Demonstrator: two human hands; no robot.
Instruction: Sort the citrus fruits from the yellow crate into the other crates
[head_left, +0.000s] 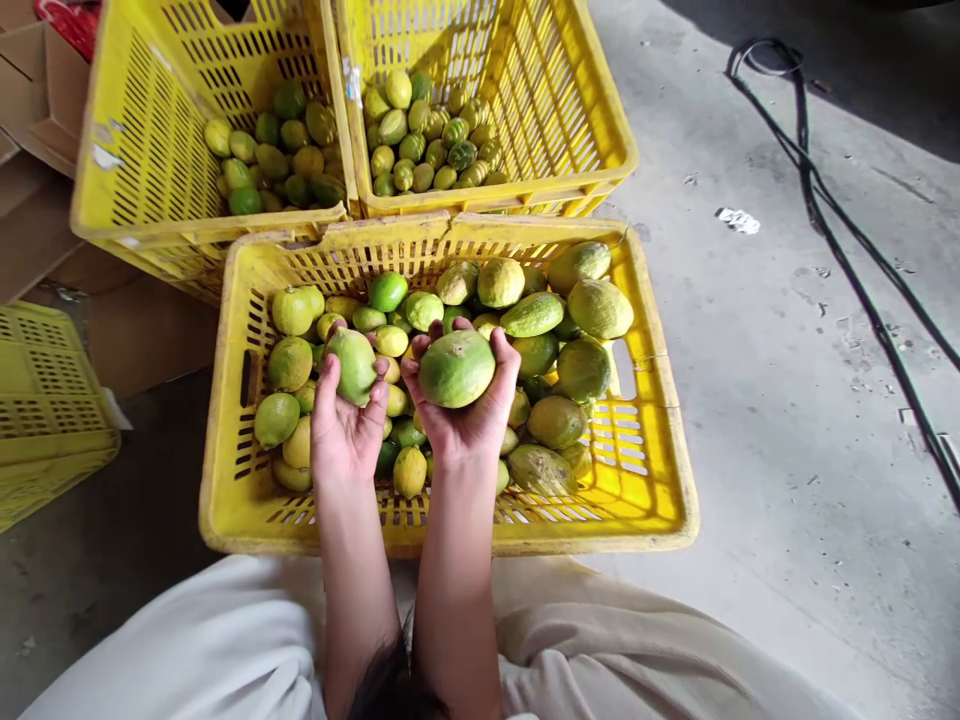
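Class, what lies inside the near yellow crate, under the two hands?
Inside the near crate: loose green and yellow fruit. Left hand and right hand each hold one above it. Lower layers are covered.

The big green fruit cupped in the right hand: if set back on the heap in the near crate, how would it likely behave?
The green fruit in the right hand looks rounded, so it would probably roll downhill. It fills the palm, suggesting some weight. Its rind looks firm and matte, so likely neither slippery nor fragile.
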